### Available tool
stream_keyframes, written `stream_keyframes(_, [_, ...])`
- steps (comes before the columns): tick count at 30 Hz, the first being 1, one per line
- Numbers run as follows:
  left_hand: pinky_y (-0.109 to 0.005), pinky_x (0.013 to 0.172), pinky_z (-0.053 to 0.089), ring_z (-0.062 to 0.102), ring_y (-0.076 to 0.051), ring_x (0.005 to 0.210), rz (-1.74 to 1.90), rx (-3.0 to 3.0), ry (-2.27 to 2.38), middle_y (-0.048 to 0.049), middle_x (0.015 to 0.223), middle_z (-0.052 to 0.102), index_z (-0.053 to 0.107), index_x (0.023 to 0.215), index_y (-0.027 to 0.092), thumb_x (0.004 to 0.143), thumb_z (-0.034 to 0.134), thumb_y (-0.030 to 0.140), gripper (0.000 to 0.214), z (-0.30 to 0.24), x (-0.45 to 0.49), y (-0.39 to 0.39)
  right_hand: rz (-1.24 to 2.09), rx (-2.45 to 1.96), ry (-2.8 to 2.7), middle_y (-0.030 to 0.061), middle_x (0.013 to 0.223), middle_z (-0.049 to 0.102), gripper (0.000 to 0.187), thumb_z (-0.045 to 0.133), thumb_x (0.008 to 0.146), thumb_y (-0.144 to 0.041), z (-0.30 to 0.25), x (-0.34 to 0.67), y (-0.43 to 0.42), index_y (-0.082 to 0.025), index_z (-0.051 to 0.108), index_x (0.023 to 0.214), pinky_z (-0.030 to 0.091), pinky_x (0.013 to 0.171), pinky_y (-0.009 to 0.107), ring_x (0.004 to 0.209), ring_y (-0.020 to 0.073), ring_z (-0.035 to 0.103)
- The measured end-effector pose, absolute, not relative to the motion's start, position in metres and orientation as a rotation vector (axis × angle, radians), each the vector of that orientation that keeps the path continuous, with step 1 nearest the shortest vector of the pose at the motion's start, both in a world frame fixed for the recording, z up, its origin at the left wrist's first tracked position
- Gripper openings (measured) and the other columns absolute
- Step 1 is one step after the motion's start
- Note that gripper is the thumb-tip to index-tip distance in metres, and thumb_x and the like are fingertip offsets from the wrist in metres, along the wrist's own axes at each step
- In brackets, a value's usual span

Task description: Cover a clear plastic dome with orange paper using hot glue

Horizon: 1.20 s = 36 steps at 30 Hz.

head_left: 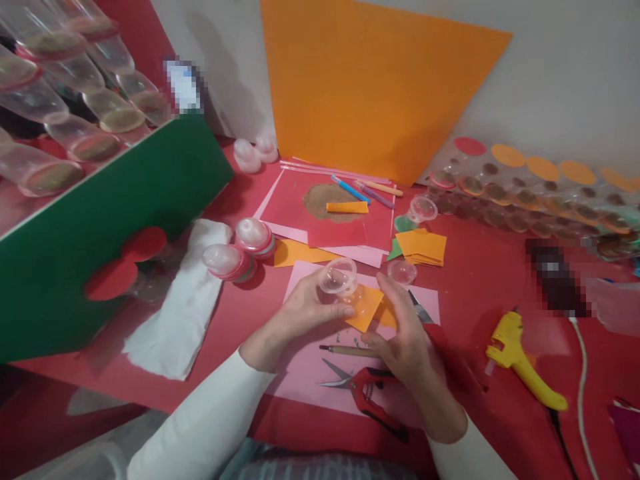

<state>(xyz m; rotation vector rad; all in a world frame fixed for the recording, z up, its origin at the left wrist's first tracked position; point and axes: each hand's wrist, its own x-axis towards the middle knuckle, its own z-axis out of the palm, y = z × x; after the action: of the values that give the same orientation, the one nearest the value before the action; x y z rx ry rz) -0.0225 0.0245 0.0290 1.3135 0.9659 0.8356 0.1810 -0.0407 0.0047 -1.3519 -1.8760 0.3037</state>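
In the head view, my left hand (310, 303) grips a clear plastic cup-like piece (338, 277) with a round rim, tilted above the pink paper. An orange paper square (369, 312) lies against the lower side of that piece. My right hand (407, 340) curves around the other edge of the square, thumb and index finger on either side of it. More orange paper shows behind, partly hidden by the fingers. Below the hands lie red-handled pruning shears (367, 393), blades apart, and a thin brown-handled tool (350, 350) on the pink paper (295, 373).
A yellow glue gun (530, 373) lies at right. Stacked orange squares (425, 247) sit beyond my right hand. Pens (350, 190) rest on red sheets (280, 207). A green board (125, 200), white cloth (180, 307) and capped plastic pieces (229, 261) occupy the left.
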Motion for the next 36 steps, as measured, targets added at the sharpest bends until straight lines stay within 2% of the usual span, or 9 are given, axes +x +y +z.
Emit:
stream_keyframes(4, [-0.042,0.091,0.054,0.066,-0.027,0.100,0.800,1.641,1.104,-0.0060,0.103,0.073,0.070,0.095,0.023,0.074,0.086,0.035,0.029,0.026,-0.020,0.022,0.283,-1.311,-1.869,0.0180,0.140,0.066,0.067,0.052,0.104,-0.060,0.008,0.182,-0.040,-0.020,0.043,0.158,0.059,0.102,0.051,0.128,0.0338,0.065])
stream_keyframes(7, [-0.041,0.085,0.053,0.063,-0.025,0.091,0.689,1.881,1.160,-0.0046,0.094,0.069,0.066,0.088,0.022,0.076,0.083,0.033,0.024,0.021,-0.015,0.020,0.238,-1.304,-1.862,0.0168,0.135,0.068,0.065,0.054,0.105,-0.057,0.011,0.181,-0.040,-0.021,0.045,0.158,0.060,0.099,0.050,0.123,0.0329,0.067])
stream_keyframes(12, [-0.043,0.082,0.051,0.059,-0.026,0.085,0.519,2.089,1.235,-0.0055,0.090,0.064,0.057,0.084,0.020,0.075,0.086,0.041,0.037,0.015,-0.007,0.018,0.223,-1.317,-1.914,0.0160,0.131,0.070,0.066,0.053,0.103,-0.063,0.014,0.178,-0.041,-0.021,0.049,0.154,0.061,0.097,0.049,0.119,0.0325,0.069])
stream_keyframes(17, [-0.041,0.083,0.053,0.061,-0.026,0.089,0.532,1.999,1.159,-0.0049,0.095,0.064,0.059,0.091,0.020,0.072,0.092,0.040,0.043,0.017,-0.012,0.020,0.262,-1.342,-1.947,0.0134,0.124,0.073,0.046,0.056,0.107,-0.043,0.017,0.175,-0.040,-0.022,0.055,0.148,0.062,0.094,0.045,0.115,0.0296,0.071])
stream_keyframes(21, [-0.038,0.087,0.054,0.063,-0.024,0.097,0.589,1.850,1.020,-0.0051,0.106,0.066,0.064,0.109,0.021,0.078,0.088,0.029,0.040,0.022,-0.020,0.023,0.299,-1.359,-1.923,0.0128,0.125,0.074,0.046,0.057,0.106,-0.038,0.018,0.174,-0.041,-0.024,0.055,0.149,0.062,0.095,0.046,0.115,0.0301,0.071])
stream_keyframes(28, [-0.035,0.083,0.055,0.063,-0.020,0.089,0.643,1.772,0.938,-0.0036,0.097,0.065,0.067,0.101,0.020,0.085,0.076,0.027,0.019,0.022,-0.018,0.026,0.317,-1.348,-1.929,0.0121,0.121,0.074,0.044,0.058,0.105,-0.037,0.018,0.175,-0.041,-0.025,0.057,0.147,0.062,0.093,0.046,0.111,0.0295,0.071])
stream_keyframes(36, [-0.036,0.084,0.055,0.062,-0.020,0.088,0.679,1.770,0.926,-0.0038,0.095,0.064,0.064,0.095,0.019,0.086,0.073,0.026,0.014,0.020,-0.017,0.024,0.281,-1.345,-1.932,0.0118,0.117,0.074,0.041,0.057,0.106,-0.039,0.021,0.174,-0.039,-0.023,0.059,0.145,0.062,0.091,0.044,0.107,0.0281,0.071])
